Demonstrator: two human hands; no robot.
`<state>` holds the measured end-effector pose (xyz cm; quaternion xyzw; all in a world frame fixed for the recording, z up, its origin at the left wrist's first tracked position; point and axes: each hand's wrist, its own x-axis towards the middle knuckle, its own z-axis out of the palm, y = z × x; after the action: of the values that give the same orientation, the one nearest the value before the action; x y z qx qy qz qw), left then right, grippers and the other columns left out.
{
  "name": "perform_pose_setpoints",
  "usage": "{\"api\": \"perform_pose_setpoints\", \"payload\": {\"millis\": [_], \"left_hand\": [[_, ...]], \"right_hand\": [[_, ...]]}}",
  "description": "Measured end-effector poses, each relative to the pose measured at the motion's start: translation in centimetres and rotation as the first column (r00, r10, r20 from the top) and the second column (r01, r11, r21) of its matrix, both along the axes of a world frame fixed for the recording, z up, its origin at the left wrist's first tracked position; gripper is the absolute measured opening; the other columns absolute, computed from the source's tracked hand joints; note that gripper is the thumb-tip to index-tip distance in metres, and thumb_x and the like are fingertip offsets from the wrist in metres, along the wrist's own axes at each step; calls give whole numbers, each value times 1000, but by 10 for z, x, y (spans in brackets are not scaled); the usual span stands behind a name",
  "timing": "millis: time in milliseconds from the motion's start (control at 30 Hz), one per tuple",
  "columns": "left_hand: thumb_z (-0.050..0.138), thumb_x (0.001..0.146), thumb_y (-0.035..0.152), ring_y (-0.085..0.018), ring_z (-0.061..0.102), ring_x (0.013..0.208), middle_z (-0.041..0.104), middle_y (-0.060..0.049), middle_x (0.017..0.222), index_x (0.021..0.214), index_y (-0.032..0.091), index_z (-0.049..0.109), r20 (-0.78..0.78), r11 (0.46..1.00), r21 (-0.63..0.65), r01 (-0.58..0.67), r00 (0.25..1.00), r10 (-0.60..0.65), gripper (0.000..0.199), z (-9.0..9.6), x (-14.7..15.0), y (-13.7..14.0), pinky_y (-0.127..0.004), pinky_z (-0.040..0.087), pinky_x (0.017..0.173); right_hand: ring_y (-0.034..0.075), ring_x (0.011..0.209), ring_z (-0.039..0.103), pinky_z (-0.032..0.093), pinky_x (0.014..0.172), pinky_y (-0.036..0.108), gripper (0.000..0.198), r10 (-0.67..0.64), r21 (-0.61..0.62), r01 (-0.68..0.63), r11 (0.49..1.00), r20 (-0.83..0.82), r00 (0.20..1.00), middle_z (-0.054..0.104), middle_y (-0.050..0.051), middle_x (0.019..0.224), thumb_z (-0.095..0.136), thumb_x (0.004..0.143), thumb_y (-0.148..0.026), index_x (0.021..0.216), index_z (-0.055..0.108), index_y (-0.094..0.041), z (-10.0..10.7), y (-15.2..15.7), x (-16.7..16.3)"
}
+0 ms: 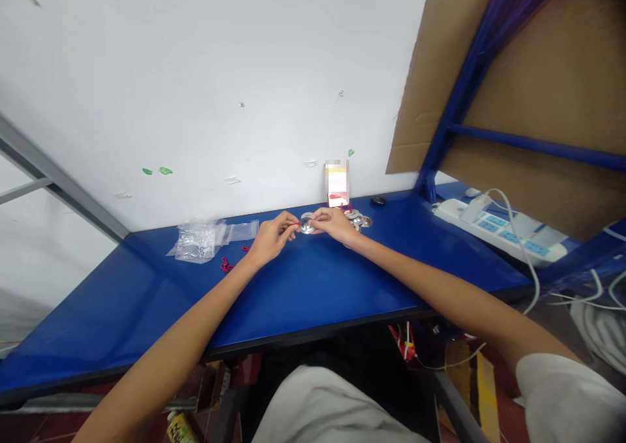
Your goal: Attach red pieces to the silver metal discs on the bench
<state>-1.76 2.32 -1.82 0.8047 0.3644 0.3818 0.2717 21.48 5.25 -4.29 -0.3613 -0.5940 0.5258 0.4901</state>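
Over the blue table, my right hand is closed on a round, shiny metal disc. My left hand pinches a thin red cord at the disc's left edge; whether the cord passes through the disc is too small to tell. Just behind my right wrist lies a small pile of similar metal discs, partly hidden by that hand, with bits of red cord by it. Left of my left forearm lies a bundle of red cords.
Clear plastic bags lie on the blue table at left. A lit phone leans on the white wall, with a black round object beside it. At right are a white power strip with a cable and a blue metal frame.
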Motion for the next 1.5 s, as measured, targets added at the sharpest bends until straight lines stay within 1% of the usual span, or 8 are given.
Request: {"api": "perform_pose_setpoints", "payload": {"millis": [100, 267, 500, 800, 1067, 1200, 1333, 1500], "left_hand": [[62, 102, 44, -20, 72, 80, 78, -6, 95, 108, 23, 75, -73, 993, 110, -46, 996, 54, 25, 2, 1, -4, -32, 59, 80], [62, 103, 36, -20, 71, 84, 79, -6, 106, 107, 24, 79, -115, 955, 279, -101, 984, 137, 22, 3, 6, -9, -33, 56, 84], [61, 104, 36, -24, 73, 92, 80, -7, 110, 109, 25, 79, -140, 927, 335, -168, 964, 225, 22, 0, 5, -9, -36, 55, 87], [61, 103, 33, -21, 68, 80, 74, -9, 98, 101, 21, 73, -263, 856, 477, -198, 898, 354, 17, -1, 9, -13, -31, 49, 73], [61, 104, 32, -23, 69, 86, 74, -11, 105, 105, 20, 72, -243, 861, 448, -242, 894, 377, 16, 2, 8, -15, -31, 47, 75], [59, 105, 31, -22, 69, 84, 75, -10, 102, 104, 20, 72, -247, 828, 492, -268, 869, 428, 17, 7, 10, -19, -31, 47, 75], [58, 105, 35, -20, 70, 82, 77, -7, 99, 102, 21, 74, -179, 883, 404, -239, 926, 333, 22, 9, 12, -18, -31, 52, 77], [64, 101, 42, -20, 73, 73, 77, -4, 88, 105, 20, 75, 14, 995, 2, -97, 995, 97, 26, 5, 7, -7, -29, 58, 65]], "right_hand": [[20, 79, 78, 70, 74, 32, 40, 7, 33, -8, 999, 23, 1000, 77, 3, 78, 96, 68, -46, 82, 73, -17, 1, -1, 0], [19, 79, 79, 70, 78, 33, 44, 30, 5, -30, 1000, -28, 999, 78, 4, 82, 98, 67, -49, 84, 74, -16, 5, -8, -3], [20, 88, 80, 70, 88, 37, 46, 68, -72, -75, 995, -90, 994, 79, 5, 90, 98, 68, -50, 90, 74, -17, 8, -16, -8], [19, 90, 79, 70, 90, 37, 44, 117, -31, -121, 992, -125, 985, 80, 4, 96, 98, 69, -46, 95, 76, -17, 8, -16, -11], [22, 99, 78, 70, 91, 39, 43, 143, 38, -139, 990, -118, 983, 80, 4, 102, 97, 69, -43, 101, 79, -19, 10, -21, -13], [22, 98, 79, 69, 92, 40, 42, 174, 86, -166, 982, -101, 980, 81, 6, 106, 91, 77, -50, 103, 81, -19, 13, -23, -13], [23, 92, 80, 70, 84, 38, 44, 89, 144, -82, 986, -46, 995, 83, 6, 104, 92, 73, -50, 103, 82, -19, 11, -19, -13], [24, 83, 80, 69, 82, 40, 36, 12, 234, -17, 972, 22, 1000, 83, 7, 91, 90, 76, -48, 94, 82, -18, 10, -17, -9]]}}
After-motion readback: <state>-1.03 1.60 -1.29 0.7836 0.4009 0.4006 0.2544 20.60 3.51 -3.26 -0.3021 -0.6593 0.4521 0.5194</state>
